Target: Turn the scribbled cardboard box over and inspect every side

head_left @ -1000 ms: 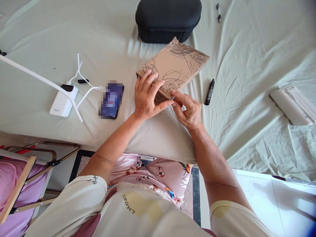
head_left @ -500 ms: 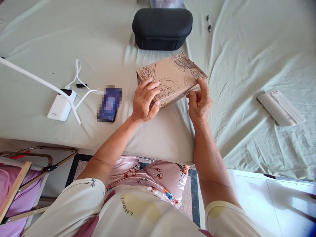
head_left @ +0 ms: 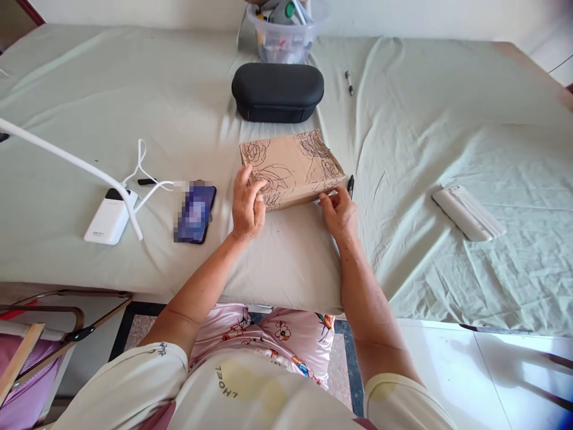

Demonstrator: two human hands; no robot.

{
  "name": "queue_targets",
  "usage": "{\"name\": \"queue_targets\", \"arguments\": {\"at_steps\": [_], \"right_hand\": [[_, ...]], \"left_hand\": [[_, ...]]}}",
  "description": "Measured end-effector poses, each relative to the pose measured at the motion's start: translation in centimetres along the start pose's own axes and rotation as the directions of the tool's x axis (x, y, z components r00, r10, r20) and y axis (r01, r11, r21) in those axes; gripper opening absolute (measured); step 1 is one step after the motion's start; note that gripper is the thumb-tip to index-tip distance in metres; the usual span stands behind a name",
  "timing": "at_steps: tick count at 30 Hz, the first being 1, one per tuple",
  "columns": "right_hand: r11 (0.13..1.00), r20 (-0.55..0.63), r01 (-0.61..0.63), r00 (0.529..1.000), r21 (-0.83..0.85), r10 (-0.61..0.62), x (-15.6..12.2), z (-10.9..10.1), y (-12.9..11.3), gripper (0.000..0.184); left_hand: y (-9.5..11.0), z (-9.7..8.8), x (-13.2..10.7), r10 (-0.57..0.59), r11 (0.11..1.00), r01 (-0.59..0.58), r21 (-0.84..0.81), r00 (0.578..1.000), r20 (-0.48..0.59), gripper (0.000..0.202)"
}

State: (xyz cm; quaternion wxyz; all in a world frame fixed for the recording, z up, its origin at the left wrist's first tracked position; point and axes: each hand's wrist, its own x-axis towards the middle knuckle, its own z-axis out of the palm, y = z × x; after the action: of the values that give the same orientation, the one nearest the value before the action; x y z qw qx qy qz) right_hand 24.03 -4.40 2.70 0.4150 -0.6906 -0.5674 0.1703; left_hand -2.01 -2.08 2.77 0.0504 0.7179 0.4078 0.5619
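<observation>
A brown cardboard box (head_left: 295,164) with dark scribbled loops on its top lies on the cloth in front of me. My left hand (head_left: 246,209) is at its left front corner, fingers spread and fingertips lightly at the top edge. At the right front corner my right hand (head_left: 340,212) pinches the box's lower edge between thumb and bent fingers; the fingertips are partly hidden. Just beyond the right hand's knuckles lies a black pen or marker (head_left: 351,186).
Behind the box sit a black zip case (head_left: 277,92) and a clear tub (head_left: 286,45) of bottles and other items. A small pen (head_left: 348,82) lies nearby. To the left are a phone (head_left: 197,212), a cabled white power bank (head_left: 110,218) and a white rod (head_left: 71,155); to the right, a pale packet (head_left: 470,212).
My view has tilted up, showing the tub and wall. The box is turned squarer to me and sits flatter. The pen by my right hand has come into sight.
</observation>
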Motion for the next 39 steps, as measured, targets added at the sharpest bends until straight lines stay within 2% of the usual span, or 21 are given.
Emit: {"name": "queue_targets", "arguments": {"at_steps": [2,4,7,11,14,20,26,31,35,39], "right_hand": [[0.999,0.026,-0.020,0.999,-0.047,0.021,-0.2,0.1,-0.2,0.045],[0.995,0.055,-0.037,0.998,-0.090,0.042,-0.3,0.2,-0.4,0.042],[0.990,0.083,-0.047,0.995,-0.130,0.058,-0.5,0.5,-0.3,0.039],[0.989,0.066,-0.027,0.997,-0.147,0.037,-0.9,0.9,0.0,0.035],[0.987,0.016,-0.011,1.000,-0.161,0.013,-1.2,1.0,0.1,0.028],[0.982,-0.005,-0.021,1.000,-0.185,0.021,-1.4,1.2,0.3,0.029],[0.994,-0.074,0.017,0.997,-0.110,-0.025,-1.1,1.5,0.7,0.031],[0.992,-0.200,0.128,0.971,-0.021,-0.129,-0.6,0.7,0.4,0.047],[0.967,-0.335,0.254,0.911,-0.004,-0.240,-0.7,-0.4,-0.8,0.048],[0.935,-0.427,0.353,0.842,-0.026,-0.330,-1.3,-1.4,-2.1,0.033]], "left_hand": [[-0.3,0.1,-0.2,-0.175,0.984,0.175,-0.032,0.985,0.008,0.056],[-0.6,0.3,-0.4,-0.317,0.945,0.320,-0.070,0.947,0.045,0.064],[-0.9,0.8,-0.9,-0.428,0.899,0.434,-0.054,0.898,0.100,0.078],[-1.0,1.4,-1.5,-0.506,0.862,0.494,0.113,0.852,0.136,0.080],[-1.0,1.7,-1.7,-0.525,0.841,0.491,0.228,0.843,0.120,0.087],[-1.4,2.2,-2.2,-0.570,0.808,0.529,0.259,0.812,0.122,0.087],[-1.4,2.1,-2.2,-0.516,0.846,0.489,0.213,0.851,0.095,0.076],[-0.8,1.4,-1.6,-0.402,0.905,0.390,0.166,0.915,0.042,0.061],[0.4,0.6,-0.5,-0.262,0.950,0.273,0.150,0.961,-0.089,0.068],[2.4,-0.8,0.8,-0.200,0.972,0.216,0.090,0.967,-0.158,0.060]]}}
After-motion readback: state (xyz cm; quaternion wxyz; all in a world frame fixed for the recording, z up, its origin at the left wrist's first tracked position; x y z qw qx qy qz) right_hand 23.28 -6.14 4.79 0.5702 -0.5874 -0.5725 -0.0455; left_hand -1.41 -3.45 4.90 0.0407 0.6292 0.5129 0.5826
